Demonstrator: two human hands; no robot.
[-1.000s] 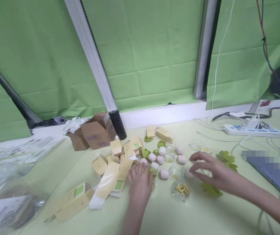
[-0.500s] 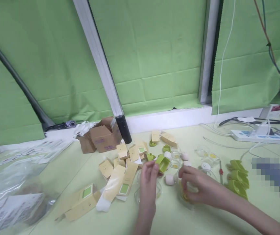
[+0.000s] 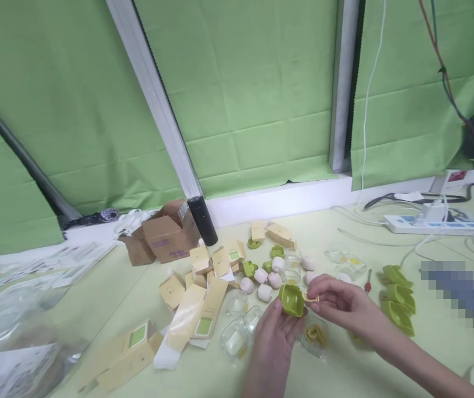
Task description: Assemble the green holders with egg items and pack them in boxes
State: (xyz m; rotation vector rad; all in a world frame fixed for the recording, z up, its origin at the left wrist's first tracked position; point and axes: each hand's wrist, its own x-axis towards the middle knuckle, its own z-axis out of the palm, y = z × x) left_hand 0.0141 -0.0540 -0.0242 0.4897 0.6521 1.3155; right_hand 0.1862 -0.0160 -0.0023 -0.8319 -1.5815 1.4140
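My left hand [image 3: 274, 340] is closed on a small olive-green plastic cup-shaped piece [image 3: 291, 300], its hollow side turned up toward me. Beside it, my right hand [image 3: 342, 304] pinches a small yellow plastic part [image 3: 311, 299] close to the cup's right edge; whether the two touch I cannot tell. Below my hands stands a clear container [image 3: 315, 336] with yellow pieces in it. More clear plastic pieces [image 3: 235, 337] lie left of my left hand. Pale pink rounded pieces [image 3: 265, 292] are scattered just beyond, near a green piece [image 3: 249, 268].
Opened cardboard packages [image 3: 204, 309] spread to the left. Farther back are a brown box [image 3: 166, 237] and a black cylinder [image 3: 203, 221]. On the right lie several green pieces [image 3: 398, 301], a red-handled tool [image 3: 368, 282] and a white power strip [image 3: 440, 225] with cables.
My right hand has lifted from the clear container with a yellow part and come to the green cup. My left hand has moved right and turned the cup upward.
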